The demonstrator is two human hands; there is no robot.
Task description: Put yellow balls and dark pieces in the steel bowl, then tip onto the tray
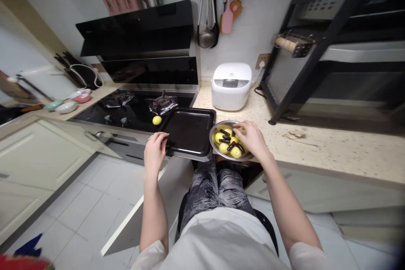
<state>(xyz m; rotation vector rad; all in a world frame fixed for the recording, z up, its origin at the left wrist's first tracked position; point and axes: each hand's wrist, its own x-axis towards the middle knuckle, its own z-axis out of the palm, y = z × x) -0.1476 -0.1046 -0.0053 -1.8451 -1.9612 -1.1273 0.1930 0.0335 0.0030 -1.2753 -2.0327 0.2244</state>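
A metal bowl (212,145) stands at the counter's front edge, holding several yellow lemons (236,152) and several dark purple, elongated pieces (225,132) lying on them. My right hand (253,138) reaches over its right rim, thumb and fingers closed at one dark piece among the fruit. Left of the bowl lies a black baking tray (190,130), its flat bottom bare. My left hand (155,152) is beside the tray's left edge, fingers curved and slightly apart, with nothing visible in them; whether it touches the rim I cannot tell. One lemon (157,120) sits behind it near the cooktop's edge.
Behind the bowl stands a white rice cooker (232,86). A black gas cooktop (136,109) and range hood (136,29) are at left, with small bowls (66,106) beyond. To the right is a dark metal rack (284,63). A cabinet door (152,206) juts out below my left arm.
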